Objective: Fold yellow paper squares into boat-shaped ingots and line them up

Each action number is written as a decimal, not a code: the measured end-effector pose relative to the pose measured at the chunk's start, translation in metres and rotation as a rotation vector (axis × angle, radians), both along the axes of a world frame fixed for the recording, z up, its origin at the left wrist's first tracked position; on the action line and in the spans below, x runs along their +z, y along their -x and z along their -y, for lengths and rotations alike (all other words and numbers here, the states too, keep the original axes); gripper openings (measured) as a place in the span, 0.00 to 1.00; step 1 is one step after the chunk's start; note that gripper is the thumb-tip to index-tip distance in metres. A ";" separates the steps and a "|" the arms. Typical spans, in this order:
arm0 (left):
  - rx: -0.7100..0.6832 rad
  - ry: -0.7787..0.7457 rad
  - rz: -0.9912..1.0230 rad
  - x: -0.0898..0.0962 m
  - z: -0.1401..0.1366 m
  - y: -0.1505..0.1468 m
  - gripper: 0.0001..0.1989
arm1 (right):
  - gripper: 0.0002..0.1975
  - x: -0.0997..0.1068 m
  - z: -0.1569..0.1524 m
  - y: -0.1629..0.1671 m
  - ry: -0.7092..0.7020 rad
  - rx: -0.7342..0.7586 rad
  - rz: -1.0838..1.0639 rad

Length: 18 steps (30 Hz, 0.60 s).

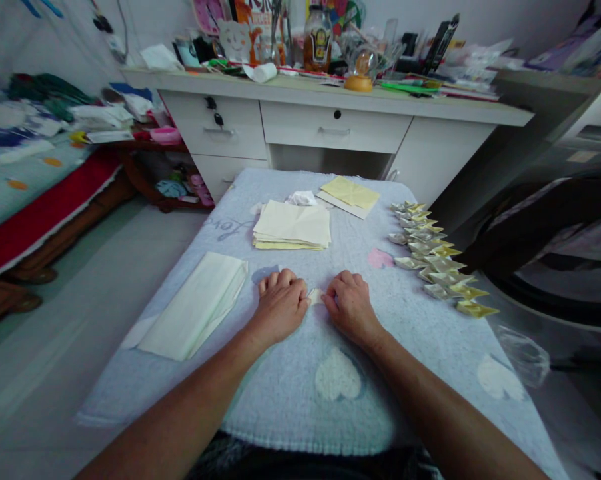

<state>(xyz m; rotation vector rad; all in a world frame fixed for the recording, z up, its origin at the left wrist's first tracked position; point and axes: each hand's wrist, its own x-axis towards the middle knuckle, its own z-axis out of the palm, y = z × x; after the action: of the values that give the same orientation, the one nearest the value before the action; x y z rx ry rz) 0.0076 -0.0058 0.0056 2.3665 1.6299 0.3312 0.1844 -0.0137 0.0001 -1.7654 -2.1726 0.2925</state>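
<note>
Between my two hands, low over the cloth-covered table, is a small folded piece of pale paper (315, 296). My left hand (284, 297) pinches its left end, fingers curled. On the other side my right hand (349, 299) closes on its right end. Much of the paper is hidden by the fingers. Just beyond lies a stack of cream paper sheets (293, 223). To the left of my left hand rests a long folded pale sheet (195, 307). Rows of small folded paper boats (438, 257), whitish and yellow, line the table's right side.
Yellow and white sheets (350, 193) and a crumpled white paper (301, 198) lie at the table's far end. Behind stands a white desk (330, 127) crowded with a jar (318, 40) and other items. A bed (35, 180) is at left, a washing machine (555, 233) at right.
</note>
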 end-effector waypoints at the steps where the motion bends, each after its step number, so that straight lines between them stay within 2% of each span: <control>1: -0.002 0.003 0.002 0.000 0.000 0.000 0.04 | 0.04 0.000 0.000 0.000 -0.006 0.000 -0.013; 5: -0.001 0.014 0.009 -0.001 -0.001 0.000 0.05 | 0.03 0.002 0.001 0.000 -0.008 0.024 -0.029; 12: -0.005 0.011 0.021 -0.003 -0.001 0.000 0.05 | 0.09 0.003 0.004 0.003 -0.018 0.046 0.025; 18: -0.023 0.069 0.054 -0.002 -0.005 0.005 0.05 | 0.09 0.004 0.002 0.004 0.008 0.027 0.053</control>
<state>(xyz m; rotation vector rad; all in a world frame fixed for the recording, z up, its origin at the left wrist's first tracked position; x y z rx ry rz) 0.0029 -0.0011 0.0039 2.3040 1.5632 0.3259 0.1799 -0.0161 0.0045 -1.7685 -2.2368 0.2636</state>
